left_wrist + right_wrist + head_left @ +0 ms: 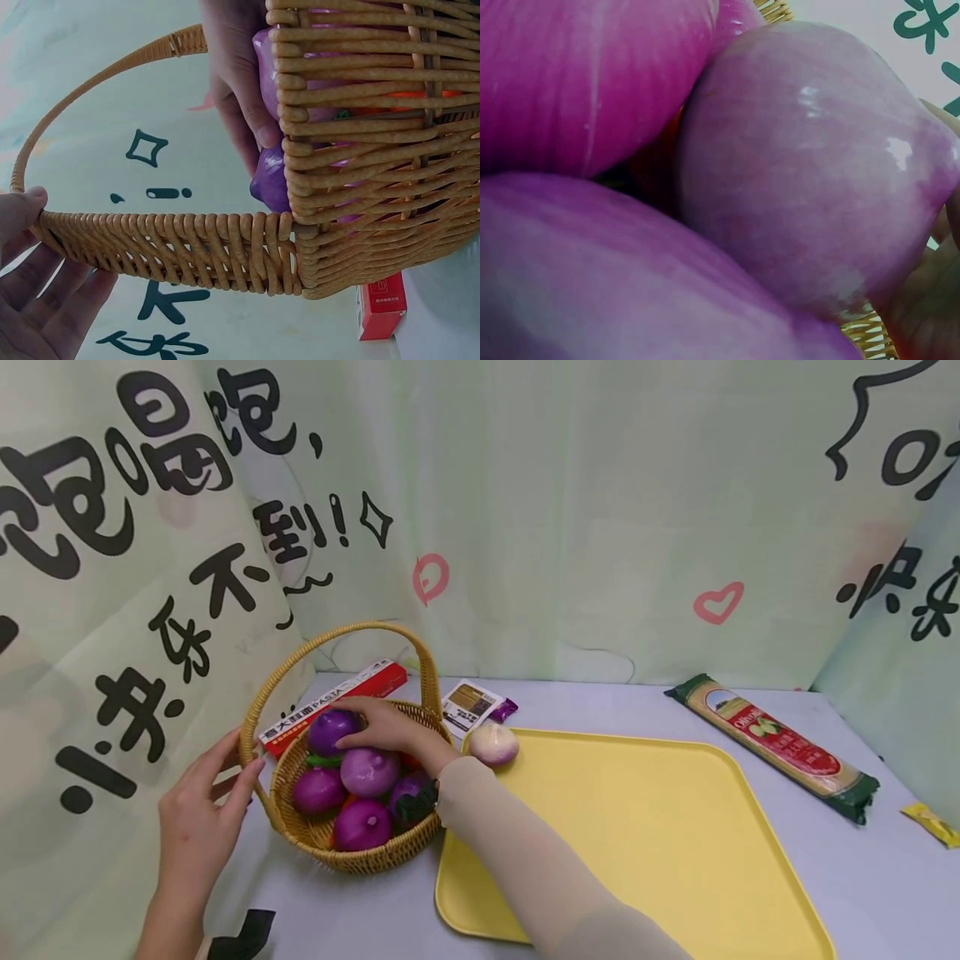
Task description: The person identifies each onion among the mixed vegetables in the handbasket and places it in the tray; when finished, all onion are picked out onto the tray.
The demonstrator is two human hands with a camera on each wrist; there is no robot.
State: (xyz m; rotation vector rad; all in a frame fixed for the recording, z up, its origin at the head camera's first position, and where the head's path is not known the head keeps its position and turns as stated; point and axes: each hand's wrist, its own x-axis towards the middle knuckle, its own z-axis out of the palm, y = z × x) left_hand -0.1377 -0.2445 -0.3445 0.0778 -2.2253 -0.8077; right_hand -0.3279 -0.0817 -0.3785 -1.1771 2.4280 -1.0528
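Observation:
A wicker basket with a tall arched handle holds several purple onions, among them a pale one and a magenta one. My left hand pinches the handle's left side, thumb on one face and fingers on the other, as the left wrist view also shows. Reaching in from the right, my right hand has its fingers and thumb about a dark purple onion at the basket's back left. Large onions fill the right wrist view, with part of that hand at its right edge.
A yellow tray lies right of the basket, with a whitish bulb at its back left corner. Behind stand a red pasta box and a white-labelled packet. Farther right are a green-ended pasta pack and a yellow sachet.

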